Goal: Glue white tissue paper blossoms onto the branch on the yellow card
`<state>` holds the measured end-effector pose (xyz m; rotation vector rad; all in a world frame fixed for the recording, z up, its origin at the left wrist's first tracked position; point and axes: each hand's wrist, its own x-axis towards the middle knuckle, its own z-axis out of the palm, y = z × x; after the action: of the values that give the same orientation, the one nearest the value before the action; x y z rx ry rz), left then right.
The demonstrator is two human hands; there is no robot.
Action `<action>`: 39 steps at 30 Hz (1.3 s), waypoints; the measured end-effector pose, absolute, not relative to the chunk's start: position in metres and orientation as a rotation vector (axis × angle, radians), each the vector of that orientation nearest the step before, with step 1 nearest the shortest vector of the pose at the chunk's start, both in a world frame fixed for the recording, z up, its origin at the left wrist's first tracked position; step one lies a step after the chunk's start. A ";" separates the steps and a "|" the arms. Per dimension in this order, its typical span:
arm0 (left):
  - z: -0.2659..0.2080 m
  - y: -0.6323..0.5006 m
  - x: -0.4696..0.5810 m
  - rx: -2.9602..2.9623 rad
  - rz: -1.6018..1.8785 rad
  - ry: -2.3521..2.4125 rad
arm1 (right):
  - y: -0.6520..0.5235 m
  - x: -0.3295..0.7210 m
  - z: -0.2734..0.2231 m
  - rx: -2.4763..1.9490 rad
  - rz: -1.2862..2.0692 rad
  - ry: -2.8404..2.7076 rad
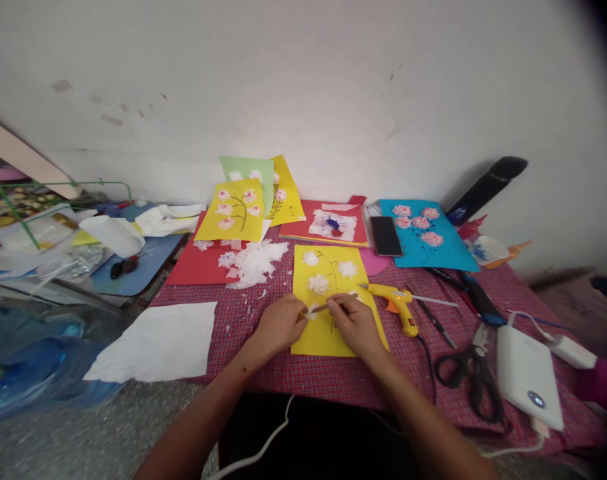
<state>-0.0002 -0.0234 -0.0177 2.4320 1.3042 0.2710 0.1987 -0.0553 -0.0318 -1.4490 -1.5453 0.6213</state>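
My left hand [283, 322] is closed in a pinch at a small white paper flower [312, 311], over the lower left of a yellow card [308, 340]. Between the fingers of my right hand [356, 323] is a thin brown stick [321, 308], its tip touching or just beside that flower. On the card are a drawn dark branch [336, 267] and several fluffy white paper flowers [318, 285]; my right hand partly covers one. A yellow glue gun [400, 303] lies just right of the card, its nozzle pointing left.
Torn white tissue [260, 261] and a white sheet [163, 340] lie to the left. Behind are finished-looking flower cards [233, 210], a phone [386, 236] and a blue card [408, 253]. Black-handled scissors [470, 373] and a white power bank [528, 373] lie at right.
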 end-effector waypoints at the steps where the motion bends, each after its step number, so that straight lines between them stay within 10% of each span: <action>1: -0.018 -0.023 0.000 2.443 0.254 1.315 | -0.055 0.199 -0.031 -1.450 0.614 -1.549; 39: -0.021 -0.022 0.019 2.550 0.199 1.389 | -0.064 0.189 -0.022 -1.503 0.880 -1.280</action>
<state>0.0190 -0.0224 -0.0208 2.5500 1.3885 0.1993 0.1892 -0.0637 -0.0220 -1.5029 -1.2799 0.8800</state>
